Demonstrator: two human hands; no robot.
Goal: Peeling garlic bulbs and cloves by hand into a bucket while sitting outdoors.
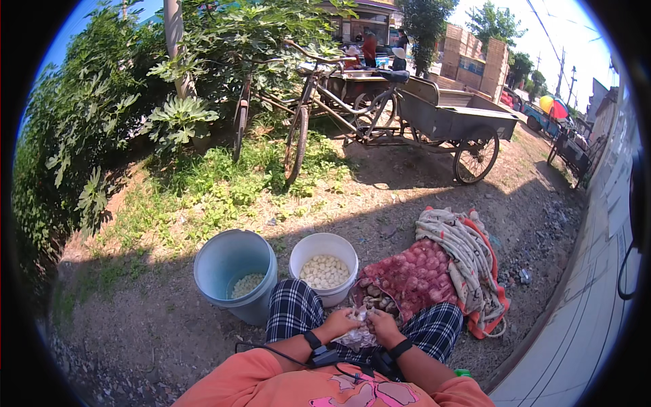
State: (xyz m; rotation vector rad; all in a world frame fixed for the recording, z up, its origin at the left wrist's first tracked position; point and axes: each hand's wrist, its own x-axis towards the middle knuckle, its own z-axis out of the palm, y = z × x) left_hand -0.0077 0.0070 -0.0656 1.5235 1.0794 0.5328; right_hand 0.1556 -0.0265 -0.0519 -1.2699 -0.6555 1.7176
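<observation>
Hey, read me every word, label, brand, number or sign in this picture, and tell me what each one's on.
No text can be read here.
Pale-blue round plastic bucket, white round plastic bucket, red mesh sack: no lettering that I can make out.
Salmon-orange cloth shirt: pink printed picture, no legible words.
Off-white folded cloth with orange edging: dark marks, too small to make out.
</observation>
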